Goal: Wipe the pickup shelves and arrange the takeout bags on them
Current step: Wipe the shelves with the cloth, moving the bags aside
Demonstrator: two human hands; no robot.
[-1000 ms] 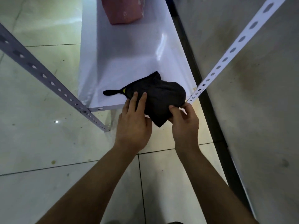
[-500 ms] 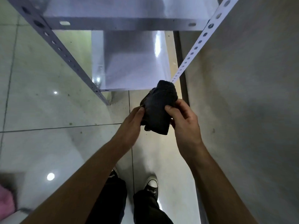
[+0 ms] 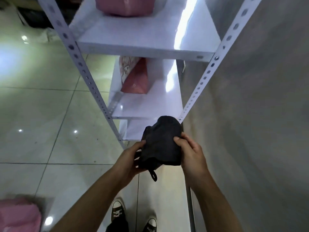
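- While both hands grip it, the dark cloth (image 3: 161, 144) sits bunched in the air in front of the shelving unit, clear of every shelf; a small loop hangs from its lower edge.
- Left hand (image 3: 129, 160): cupped under the cloth's left side, fingers curled into the fabric.
- Right hand (image 3: 190, 153): clamped on the cloth's right side, thumb pressed on top.
- Upper shelf (image 3: 150, 39): white, glossy, with a bright glare streak; one pink takeout bag (image 3: 124, 5) stands at its far end, partly cut off by the frame edge.
- Middle shelf (image 3: 147, 104): a second pink bag (image 3: 133, 77), printed on one face, stands toward the back left.
- Lowest shelf (image 3: 133, 131): only a strip shows, just behind the cloth.
- Perforated white uprights (image 3: 87, 77) frame the unit; grey wall (image 3: 259, 114) along its right.
- Tiled floor (image 3: 41, 114): reflective. Another pink bag (image 3: 18, 215) at the lower left corner, blurred.
- Dark sneakers (image 3: 117, 210) visible below the forearms.
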